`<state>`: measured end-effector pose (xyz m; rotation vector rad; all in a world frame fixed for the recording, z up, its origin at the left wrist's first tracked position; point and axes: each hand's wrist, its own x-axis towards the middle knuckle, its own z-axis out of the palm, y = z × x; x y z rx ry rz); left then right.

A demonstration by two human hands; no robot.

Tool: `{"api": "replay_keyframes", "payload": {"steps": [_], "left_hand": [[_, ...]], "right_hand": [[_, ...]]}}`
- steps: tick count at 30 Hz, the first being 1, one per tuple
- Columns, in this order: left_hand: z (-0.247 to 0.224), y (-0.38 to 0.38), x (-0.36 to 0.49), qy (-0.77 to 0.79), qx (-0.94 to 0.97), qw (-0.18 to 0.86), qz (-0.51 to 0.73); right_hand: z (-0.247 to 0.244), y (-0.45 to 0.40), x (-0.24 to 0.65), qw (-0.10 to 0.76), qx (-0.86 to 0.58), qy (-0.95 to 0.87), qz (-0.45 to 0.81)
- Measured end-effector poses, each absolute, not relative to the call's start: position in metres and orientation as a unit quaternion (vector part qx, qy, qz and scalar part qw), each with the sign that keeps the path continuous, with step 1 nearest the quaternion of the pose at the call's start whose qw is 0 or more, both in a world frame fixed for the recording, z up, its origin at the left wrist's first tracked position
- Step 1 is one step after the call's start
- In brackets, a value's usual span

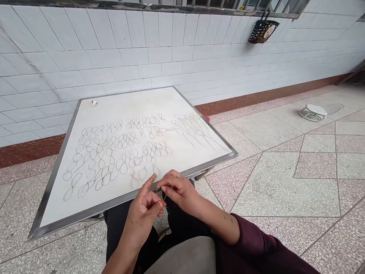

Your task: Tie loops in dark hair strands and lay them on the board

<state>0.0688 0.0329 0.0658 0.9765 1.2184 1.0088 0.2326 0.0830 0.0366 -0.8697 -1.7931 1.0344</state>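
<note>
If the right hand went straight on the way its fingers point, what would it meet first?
The right hand would probably meet the left hand first, likely at its raised index finger, though depth between them is unclear.

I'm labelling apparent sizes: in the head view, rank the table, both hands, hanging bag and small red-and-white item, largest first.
1. Table
2. Left hand and right hand, too alike to rank
3. Hanging bag
4. Red-and-white item
</note>
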Motion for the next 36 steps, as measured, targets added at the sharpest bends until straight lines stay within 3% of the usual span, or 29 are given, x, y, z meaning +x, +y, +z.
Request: {"api": "replay_keyframes", "payload": {"steps": [8, 16, 26, 32, 36], "left_hand": [[0.061, 0.033, 0.071, 0.529, 0.413, 0.597, 0.440], [0.062, 0.028, 0.076, 0.531, 0.405, 0.596, 0.447], [0.067, 0.035, 0.066, 0.519, 0.289, 0.544, 0.593], [0.066, 0.035, 0.066, 0.508, 0.266, 0.530, 0.625], [0.067, 0.033, 0.062, 0.514, 0.287, 0.500, 0.635]], "right_hand": [[0.034, 0.083, 0.232, 0.437, -0.346, -0.750, 0.356], [0.033, 0.084, 0.228, 0.455, -0.341, -0.724, 0.390], [0.023, 0.071, 0.220, 0.368, -0.262, -0.512, 0.731], [0.014, 0.062, 0.204, 0.415, -0.249, -0.423, 0.766], [0.009, 0.063, 0.207, 0.412, -0.278, -0.512, 0.700]]}}
